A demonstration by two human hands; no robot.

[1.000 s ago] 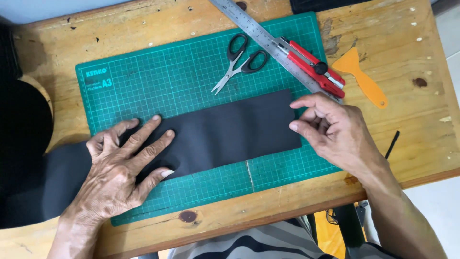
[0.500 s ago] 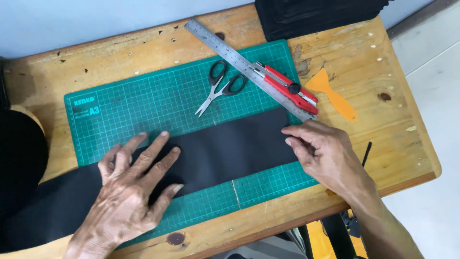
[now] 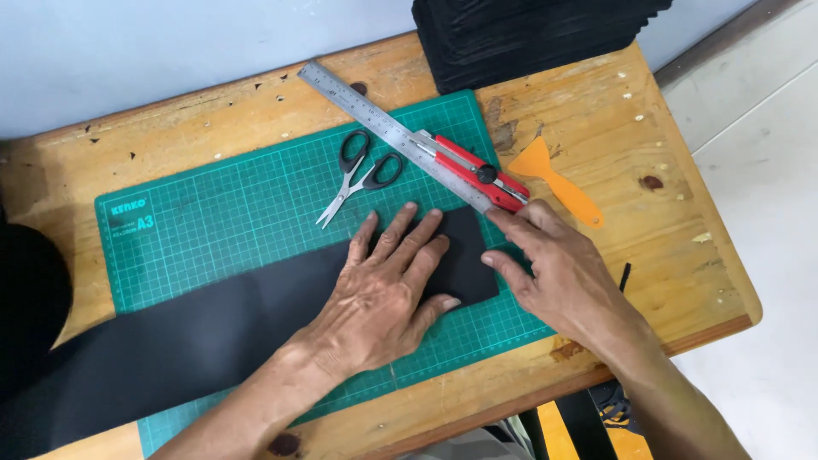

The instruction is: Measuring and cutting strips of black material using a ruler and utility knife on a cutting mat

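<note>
My left hand (image 3: 388, 294) lies flat, fingers spread wide, pressing the black fabric strip (image 3: 213, 332) onto the green cutting mat (image 3: 221, 221); my right hand (image 3: 558, 273) rests at three o'clock, fingers loosely open on the strip's end, holding nothing; the strip looks laid out but uncut, I judge; steel ruler (image 3: 388, 128), red utility knife (image 3: 477, 170) and scissors (image 3: 358, 175) wait untouched at twelve o'clock; an orange scraper (image 3: 554, 179) lies at one o'clock.
</note>
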